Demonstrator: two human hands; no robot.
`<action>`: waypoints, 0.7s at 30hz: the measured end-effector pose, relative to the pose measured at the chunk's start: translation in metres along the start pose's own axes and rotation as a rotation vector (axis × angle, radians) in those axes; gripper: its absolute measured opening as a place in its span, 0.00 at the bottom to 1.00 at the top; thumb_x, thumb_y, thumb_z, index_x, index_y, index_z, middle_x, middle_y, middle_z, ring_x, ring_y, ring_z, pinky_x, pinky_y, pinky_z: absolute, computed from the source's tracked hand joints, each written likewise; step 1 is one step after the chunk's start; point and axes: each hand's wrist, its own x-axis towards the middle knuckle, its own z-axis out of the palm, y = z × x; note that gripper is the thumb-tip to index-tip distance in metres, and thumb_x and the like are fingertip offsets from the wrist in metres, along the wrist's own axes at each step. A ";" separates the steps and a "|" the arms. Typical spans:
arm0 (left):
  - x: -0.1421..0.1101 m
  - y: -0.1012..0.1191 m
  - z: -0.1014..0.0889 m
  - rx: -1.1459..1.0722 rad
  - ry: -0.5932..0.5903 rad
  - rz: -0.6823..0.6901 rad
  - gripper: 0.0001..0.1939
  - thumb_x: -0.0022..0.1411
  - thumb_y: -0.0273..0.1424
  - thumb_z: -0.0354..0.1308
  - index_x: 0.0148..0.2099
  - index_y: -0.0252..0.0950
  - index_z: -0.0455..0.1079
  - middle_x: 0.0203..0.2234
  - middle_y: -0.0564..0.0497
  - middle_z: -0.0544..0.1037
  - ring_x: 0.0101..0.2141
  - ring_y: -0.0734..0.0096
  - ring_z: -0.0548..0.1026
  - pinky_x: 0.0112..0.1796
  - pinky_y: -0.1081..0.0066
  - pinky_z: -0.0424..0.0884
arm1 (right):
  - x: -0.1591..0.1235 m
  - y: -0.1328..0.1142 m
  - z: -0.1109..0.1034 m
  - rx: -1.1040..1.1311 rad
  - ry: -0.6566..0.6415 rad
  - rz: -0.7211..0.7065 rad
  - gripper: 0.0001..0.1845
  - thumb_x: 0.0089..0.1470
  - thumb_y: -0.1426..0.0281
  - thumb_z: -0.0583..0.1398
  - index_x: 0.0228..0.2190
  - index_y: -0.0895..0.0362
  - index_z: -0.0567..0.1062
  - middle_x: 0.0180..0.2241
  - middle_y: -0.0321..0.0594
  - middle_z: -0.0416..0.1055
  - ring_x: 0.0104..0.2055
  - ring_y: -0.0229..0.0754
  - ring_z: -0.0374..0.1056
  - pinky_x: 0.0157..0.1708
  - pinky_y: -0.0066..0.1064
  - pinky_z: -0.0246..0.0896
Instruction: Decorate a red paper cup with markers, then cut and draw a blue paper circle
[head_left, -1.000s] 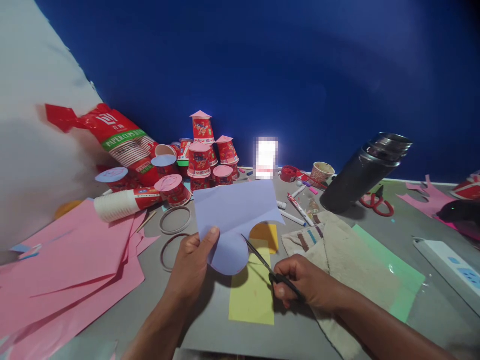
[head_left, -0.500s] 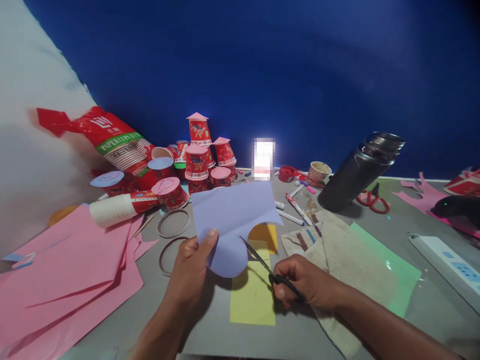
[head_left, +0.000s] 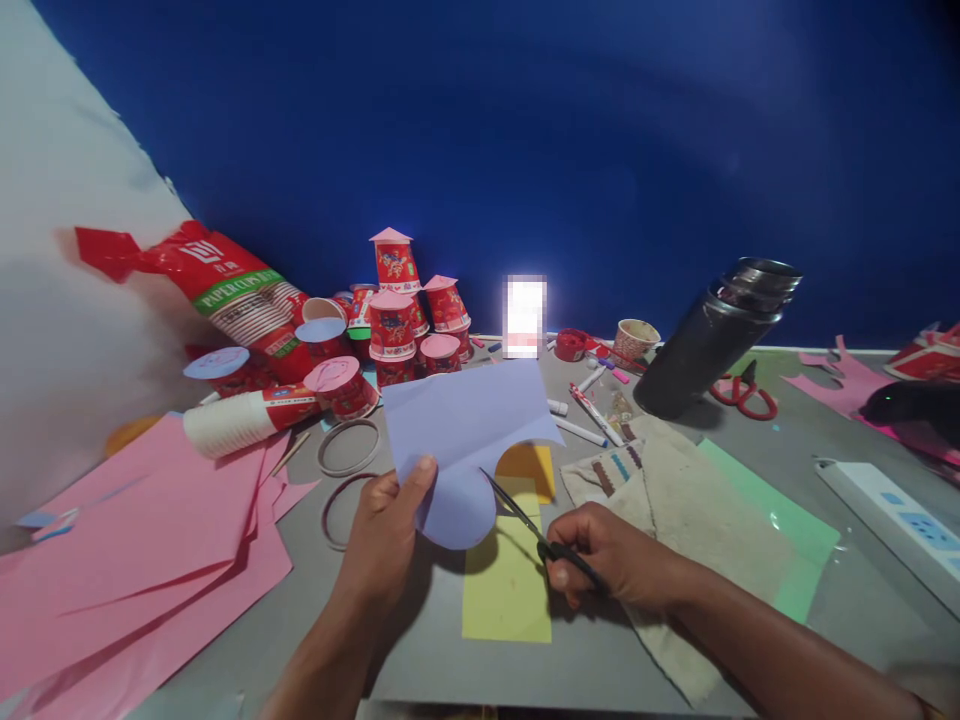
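Note:
My left hand (head_left: 391, 520) pinches a sheet of lilac paper (head_left: 472, 415), thumb on top, holding it above the table. The sheet has a curved cut along its lower right, leaving a rounded lobe at the bottom. In my right hand (head_left: 592, 555) is a pair of black-handled scissors (head_left: 517, 503), fingers wrapped round the handles. The blade tips meet the lilac paper at the inner end of the cut. Below lies a piece of yellow paper (head_left: 507, 590), with an orange piece (head_left: 536, 470) behind it, partly covered by the lilac sheet.
Pink sheets (head_left: 150, 560) lie at left, near stacked paper cups (head_left: 247, 420) and two tape rings (head_left: 349, 447). Red cups with pink cone tops (head_left: 392, 325) stand behind. At right are a cloth (head_left: 690, 520), a leaning dark flask (head_left: 709, 345), red-handled scissors (head_left: 756, 402) and a power strip (head_left: 900, 525).
The view has shifted very slightly. Both hands, the lilac paper and the scissors keep nearly the same position, with the blade tips still at the cut.

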 end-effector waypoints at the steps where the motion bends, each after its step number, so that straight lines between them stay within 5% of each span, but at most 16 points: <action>1: 0.000 -0.001 0.000 0.007 0.002 0.000 0.24 0.50 0.52 0.73 0.26 0.34 0.79 0.20 0.49 0.80 0.22 0.68 0.73 0.26 0.72 0.68 | 0.000 0.000 0.000 -0.001 0.004 0.002 0.37 0.35 0.38 0.75 0.21 0.57 0.69 0.19 0.34 0.70 0.21 0.32 0.63 0.20 0.23 0.49; 9: -0.001 0.000 0.000 -0.021 0.010 -0.007 0.24 0.49 0.52 0.74 0.30 0.34 0.81 0.20 0.49 0.81 0.20 0.65 0.74 0.28 0.68 0.72 | 0.001 -0.001 0.001 0.025 0.005 -0.004 0.35 0.36 0.41 0.76 0.21 0.58 0.70 0.19 0.33 0.70 0.21 0.31 0.61 0.22 0.23 0.51; 21: -0.004 0.009 0.008 -0.015 0.082 0.007 0.22 0.49 0.49 0.75 0.24 0.36 0.76 0.15 0.51 0.77 0.16 0.69 0.69 0.20 0.70 0.64 | 0.001 0.000 0.001 0.063 0.003 -0.020 0.36 0.33 0.42 0.77 0.20 0.58 0.70 0.18 0.32 0.70 0.21 0.31 0.62 0.22 0.23 0.52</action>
